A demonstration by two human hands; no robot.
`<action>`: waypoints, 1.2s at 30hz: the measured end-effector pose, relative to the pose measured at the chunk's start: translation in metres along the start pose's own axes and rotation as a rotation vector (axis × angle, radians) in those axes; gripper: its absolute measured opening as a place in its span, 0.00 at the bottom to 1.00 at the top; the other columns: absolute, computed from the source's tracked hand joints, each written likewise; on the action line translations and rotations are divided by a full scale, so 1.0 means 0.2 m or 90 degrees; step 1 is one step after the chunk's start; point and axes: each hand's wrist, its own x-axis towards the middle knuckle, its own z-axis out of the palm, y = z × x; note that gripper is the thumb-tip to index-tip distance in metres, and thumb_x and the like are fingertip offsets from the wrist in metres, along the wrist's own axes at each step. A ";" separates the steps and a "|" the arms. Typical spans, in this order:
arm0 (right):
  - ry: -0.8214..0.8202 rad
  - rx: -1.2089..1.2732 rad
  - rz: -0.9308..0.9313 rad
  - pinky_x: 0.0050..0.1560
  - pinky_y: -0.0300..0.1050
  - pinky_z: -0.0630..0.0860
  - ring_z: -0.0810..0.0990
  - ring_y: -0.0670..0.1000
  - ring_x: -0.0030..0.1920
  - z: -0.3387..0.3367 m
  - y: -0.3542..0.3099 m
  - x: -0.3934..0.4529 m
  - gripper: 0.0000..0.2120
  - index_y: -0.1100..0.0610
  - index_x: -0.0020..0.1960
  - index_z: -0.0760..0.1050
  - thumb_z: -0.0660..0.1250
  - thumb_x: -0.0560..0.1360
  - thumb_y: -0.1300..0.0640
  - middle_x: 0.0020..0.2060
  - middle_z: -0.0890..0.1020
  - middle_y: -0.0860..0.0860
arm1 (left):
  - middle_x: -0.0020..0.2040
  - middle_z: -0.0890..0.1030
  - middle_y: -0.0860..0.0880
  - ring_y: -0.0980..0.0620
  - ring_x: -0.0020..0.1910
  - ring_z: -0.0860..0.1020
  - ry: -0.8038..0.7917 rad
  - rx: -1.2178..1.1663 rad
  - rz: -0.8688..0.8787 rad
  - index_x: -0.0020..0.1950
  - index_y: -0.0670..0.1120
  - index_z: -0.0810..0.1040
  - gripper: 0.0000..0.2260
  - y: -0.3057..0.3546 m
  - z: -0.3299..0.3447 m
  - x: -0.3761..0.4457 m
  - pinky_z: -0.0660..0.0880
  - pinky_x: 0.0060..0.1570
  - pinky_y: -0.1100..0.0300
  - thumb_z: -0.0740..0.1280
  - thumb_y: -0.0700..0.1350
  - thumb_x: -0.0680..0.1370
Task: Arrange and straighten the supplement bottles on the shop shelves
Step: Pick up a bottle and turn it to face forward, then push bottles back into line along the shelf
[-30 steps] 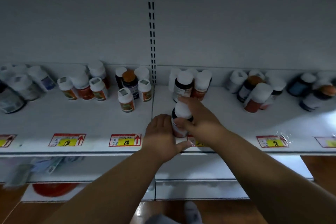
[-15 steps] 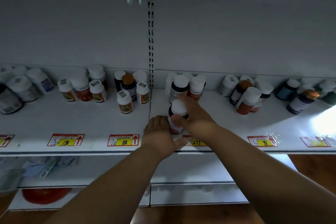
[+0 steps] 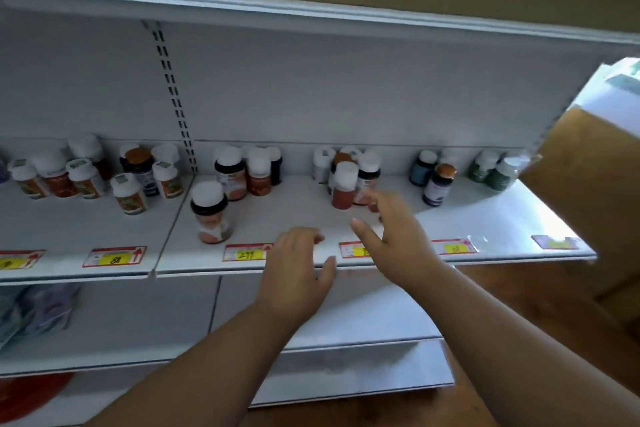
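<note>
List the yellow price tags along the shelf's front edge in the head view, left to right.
Cut-off tag at the frame edge → 88 tag → 299 tag → tag partly behind the right hand → blurred tag → purple-edged tag.

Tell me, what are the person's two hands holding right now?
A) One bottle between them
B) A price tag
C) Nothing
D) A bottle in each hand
C: the left hand and right hand hover open over the shelf edge, and the white-capped bottle stands alone to their left.
</note>
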 end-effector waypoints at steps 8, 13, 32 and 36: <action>0.006 -0.008 0.112 0.53 0.41 0.73 0.74 0.46 0.55 -0.54 0.49 -0.25 0.19 0.51 0.65 0.70 0.63 0.77 0.46 0.56 0.72 0.43 | 0.50 0.76 0.52 0.51 0.49 0.73 -0.042 -0.029 0.048 0.55 0.48 0.74 0.13 0.62 0.45 0.09 0.70 0.49 0.57 0.68 0.51 0.73; 0.039 -0.007 0.146 0.51 0.37 0.71 0.72 0.42 0.52 -0.68 0.72 -0.20 0.15 0.48 0.61 0.72 0.63 0.77 0.45 0.52 0.71 0.41 | 0.52 0.76 0.52 0.52 0.51 0.73 -0.077 -0.027 0.095 0.56 0.48 0.74 0.13 0.77 0.68 0.27 0.69 0.50 0.59 0.66 0.52 0.74; -0.090 -0.197 0.171 0.66 0.49 0.69 0.70 0.58 0.66 -1.08 1.99 0.38 0.24 0.56 0.72 0.64 0.60 0.78 0.52 0.68 0.70 0.56 | 0.57 0.76 0.52 0.54 0.56 0.71 -0.117 -0.052 0.000 0.62 0.51 0.71 0.16 1.27 1.56 0.87 0.68 0.55 0.62 0.65 0.54 0.76; -0.183 -0.234 0.116 0.59 0.52 0.74 0.72 0.57 0.62 -1.02 2.14 0.54 0.22 0.54 0.72 0.63 0.60 0.78 0.53 0.66 0.70 0.54 | 0.58 0.77 0.51 0.52 0.57 0.73 -0.073 -0.028 -0.064 0.62 0.49 0.72 0.17 1.33 1.67 0.91 0.70 0.55 0.61 0.67 0.52 0.76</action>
